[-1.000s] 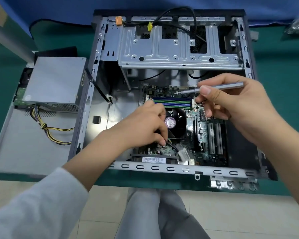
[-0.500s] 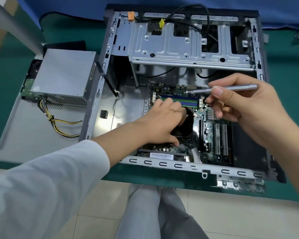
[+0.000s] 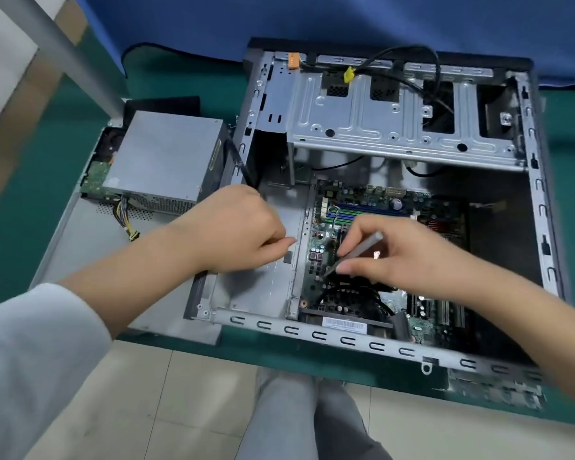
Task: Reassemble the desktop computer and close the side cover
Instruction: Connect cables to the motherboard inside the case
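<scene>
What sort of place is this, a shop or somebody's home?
Probably a computer repair or training bench, though I can't be sure: an opened desktop case lies on a green table mat, with a removed power supply beside it.

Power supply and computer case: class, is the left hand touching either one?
Cannot tell. The head view shows the left hand overlapping the computer case beside the power supply.

Bare case floor [image 3: 263, 287] open — drive cage [image 3: 402, 124] overhangs.
</scene>
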Motion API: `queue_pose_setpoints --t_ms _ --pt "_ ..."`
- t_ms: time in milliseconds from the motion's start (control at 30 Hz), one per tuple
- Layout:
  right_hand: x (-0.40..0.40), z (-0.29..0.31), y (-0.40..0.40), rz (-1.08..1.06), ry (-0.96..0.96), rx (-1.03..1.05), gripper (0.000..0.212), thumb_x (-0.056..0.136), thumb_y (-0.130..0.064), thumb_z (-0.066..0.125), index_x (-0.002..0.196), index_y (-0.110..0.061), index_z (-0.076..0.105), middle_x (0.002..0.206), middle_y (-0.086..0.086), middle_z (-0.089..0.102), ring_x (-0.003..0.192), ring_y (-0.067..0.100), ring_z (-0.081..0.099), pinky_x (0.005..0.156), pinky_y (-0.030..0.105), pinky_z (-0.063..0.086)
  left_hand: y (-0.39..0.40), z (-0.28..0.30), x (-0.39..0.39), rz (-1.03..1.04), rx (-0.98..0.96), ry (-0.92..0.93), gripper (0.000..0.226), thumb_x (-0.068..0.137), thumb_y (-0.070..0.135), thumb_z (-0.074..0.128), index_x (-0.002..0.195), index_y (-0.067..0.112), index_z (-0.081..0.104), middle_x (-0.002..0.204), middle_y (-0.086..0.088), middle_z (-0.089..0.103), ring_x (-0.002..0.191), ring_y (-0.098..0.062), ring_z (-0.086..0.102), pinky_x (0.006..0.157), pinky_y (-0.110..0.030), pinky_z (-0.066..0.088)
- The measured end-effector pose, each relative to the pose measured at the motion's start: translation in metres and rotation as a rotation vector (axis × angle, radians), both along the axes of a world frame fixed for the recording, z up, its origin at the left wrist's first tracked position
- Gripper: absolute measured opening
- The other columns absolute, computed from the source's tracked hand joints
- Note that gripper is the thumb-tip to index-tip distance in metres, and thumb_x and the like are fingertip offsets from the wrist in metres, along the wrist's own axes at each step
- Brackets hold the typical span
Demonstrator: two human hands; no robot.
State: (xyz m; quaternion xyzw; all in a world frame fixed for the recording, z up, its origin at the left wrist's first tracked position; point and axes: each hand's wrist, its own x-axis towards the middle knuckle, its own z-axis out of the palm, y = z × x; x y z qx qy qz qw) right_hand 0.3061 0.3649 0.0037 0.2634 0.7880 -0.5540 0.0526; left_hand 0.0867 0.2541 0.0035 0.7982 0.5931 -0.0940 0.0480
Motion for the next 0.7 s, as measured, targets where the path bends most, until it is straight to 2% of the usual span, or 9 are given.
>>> queue_pose_setpoints --t_ms 100,233,367,567,700 --pt "-0.012 -0.011 -0.009 0.144 -0.065 0.11 0.013 0.08 -0.027 0.074 0.084 -0.032 0.063 0.082 -0.022 0.068 0.078 -0.003 0.062 0.07 0.014 0.047 0.003 -0.004 0.001 0.065 0.069 -0.037 0.049 0.094 0.039 0.035 0.052 0.013 0.033 0.048 -0.004 0.045 0.051 -0.026 0.043 0.059 -0.034 0.045" --pt "-0.024 -0.026 -0.02 0.349 -0.119 0.228 0.012 0.088 -0.024 0.065 0.101 -0.024 0.064 0.099 -0.009 0.07 0.094 0.005 0.063 0.088 0.027 0.047 0.003 -0.005 0.0 0.047 0.104 -0.044 0.047 0.09 0.037 0.034 0.049 0.014 0.031 0.043 -0.003 0.039 0.044 -0.024 0.033 0.051 -0.032 0.043" --pt "-0.026 -0.036 -0.026 0.462 -0.135 0.367 0.018 0.09 -0.025 0.061 0.108 -0.024 0.063 0.102 -0.003 0.069 0.096 0.014 0.062 0.085 0.033 0.049 0.002 -0.01 -0.003 0.069 0.143 -0.084 0.047 0.09 0.037 0.032 0.05 0.013 0.034 0.045 -0.004 0.043 0.044 -0.024 0.038 0.05 -0.032 0.042" --pt "-0.026 -0.041 -0.028 0.522 -0.13 0.444 0.021 0.091 -0.026 0.058 0.112 -0.026 0.061 0.107 -0.003 0.067 0.098 0.016 0.061 0.082 0.033 0.048 0.002 -0.011 -0.002 0.085 0.183 -0.135 0.044 0.089 0.035 0.032 0.05 0.014 0.036 0.047 -0.004 0.047 0.045 -0.024 0.038 0.051 -0.033 0.043" --pt "-0.027 -0.044 -0.028 0.545 -0.143 0.476 0.023 0.092 -0.027 0.056 0.114 -0.028 0.059 0.109 -0.004 0.066 0.099 0.017 0.061 0.082 0.034 0.049 0.003 -0.01 -0.001 0.103 0.204 -0.166 0.043 0.086 0.034 0.035 0.048 0.014 0.03 0.045 -0.003 0.043 0.044 -0.026 0.035 0.048 -0.031 0.039"
